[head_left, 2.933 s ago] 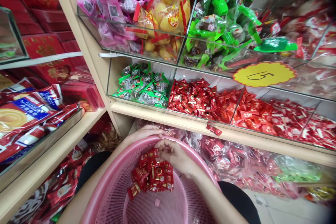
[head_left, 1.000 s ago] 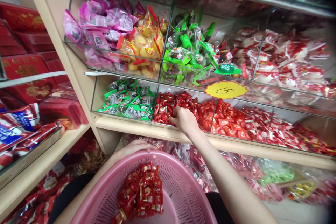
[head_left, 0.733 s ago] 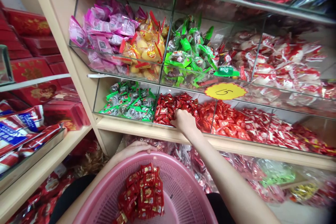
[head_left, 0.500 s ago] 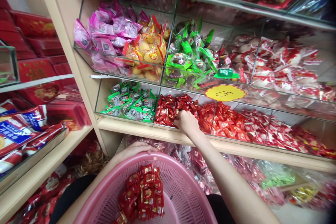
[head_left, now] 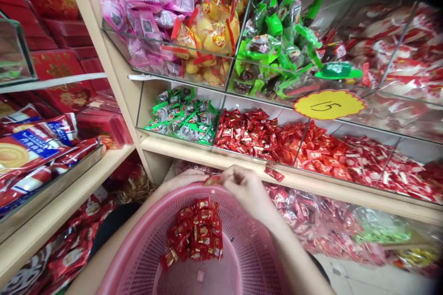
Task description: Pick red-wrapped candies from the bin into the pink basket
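Observation:
A pink plastic basket point(head_left: 133, 244) with perforated walls is in front of me, tilted toward my body. Inside it lies a pile of red-wrapped candies point(head_left: 204, 235) with gold print. My left hand point(head_left: 183, 179) holds the far rim on the left, its fingertips partly hidden. Over the rim beside it, my right hand point(head_left: 244, 189) is closed and slightly blurred, with a red-wrapped candy point(head_left: 212, 179) at its fingertips. Another red candy point(head_left: 274, 173) rests on the wooden shelf edge. Just beyond is a clear bin of small red candies point(head_left: 245, 133).
Green-wrapped candies point(head_left: 183, 117) fill the bin at left, orange-red ones point(head_left: 325, 147) the bin at right. A yellow price tag point(head_left: 328, 104) marked 15 hangs from the upper shelf. Left are blue-and-red snack packs point(head_left: 34, 147) and red boxes point(head_left: 55, 73). Bagged sweets point(head_left: 321, 221) lie under the shelf.
My right hand has come back from the red candy bin to the basket rim, bringing candy. One candy now lies on the shelf edge. The view has moved closer; the left hand stays on the rim.

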A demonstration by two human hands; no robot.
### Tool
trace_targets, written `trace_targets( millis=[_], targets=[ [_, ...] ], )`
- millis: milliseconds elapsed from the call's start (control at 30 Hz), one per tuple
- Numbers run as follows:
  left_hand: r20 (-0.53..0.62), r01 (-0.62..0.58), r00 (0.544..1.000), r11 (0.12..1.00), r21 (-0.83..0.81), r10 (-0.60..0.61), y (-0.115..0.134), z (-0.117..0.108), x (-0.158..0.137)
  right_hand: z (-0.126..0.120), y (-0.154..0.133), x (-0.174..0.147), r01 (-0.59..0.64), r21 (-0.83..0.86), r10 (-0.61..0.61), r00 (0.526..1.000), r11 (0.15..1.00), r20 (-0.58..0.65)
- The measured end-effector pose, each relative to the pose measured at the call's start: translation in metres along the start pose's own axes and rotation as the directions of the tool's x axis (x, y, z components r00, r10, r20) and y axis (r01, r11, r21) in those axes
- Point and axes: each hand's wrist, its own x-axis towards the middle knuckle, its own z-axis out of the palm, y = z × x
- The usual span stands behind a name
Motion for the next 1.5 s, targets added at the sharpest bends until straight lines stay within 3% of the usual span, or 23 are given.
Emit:
trace_targets(
  millis=[133,233,433,700,867,1167,1300,1500],
  targets=[
    [0.049,-0.002,0.999,0.999,-0.045,0.004,0.004,0.000,-0.002,0.045,0.031,-0.010,-0.075,-0.021,0.078,0.981,0.997,0.178],
    [0.056,-0.028,0.998,0.998,-0.057,0.031,0.013,0.004,-0.007,0.061,0.044,-0.016,-0.123,-0.073,0.137,0.959,0.990,0.246],
    [0.064,-0.078,0.995,0.997,-0.023,0.080,0.012,0.005,-0.009,0.067,0.041,-0.025,-0.106,-0.174,0.158,0.934,0.979,0.321],
    [0.055,-0.098,0.994,0.995,0.003,0.098,0.009,0.004,-0.011,0.070,0.032,-0.031,-0.021,-0.167,0.095,0.889,0.986,0.449],
    [0.059,-0.119,0.992,0.991,0.064,0.115,0.004,0.001,-0.009,0.075,0.024,-0.032,0.114,-0.282,0.066,0.827,0.953,0.558],
    [0.055,-0.082,0.995,0.995,0.062,0.078,0.000,-0.002,-0.006,0.105,0.008,-0.010,0.387,-0.492,0.082,0.717,0.780,0.693],
    [0.059,-0.073,0.996,0.997,0.025,0.072,0.000,-0.001,-0.007,0.118,0.010,-0.001,0.395,-0.496,0.053,0.740,0.773,0.671],
    [0.086,-0.134,0.988,0.988,0.081,0.127,-0.005,-0.004,-0.006,0.124,0.008,0.005,0.245,-0.671,0.248,0.798,0.699,0.549]
  ],
)
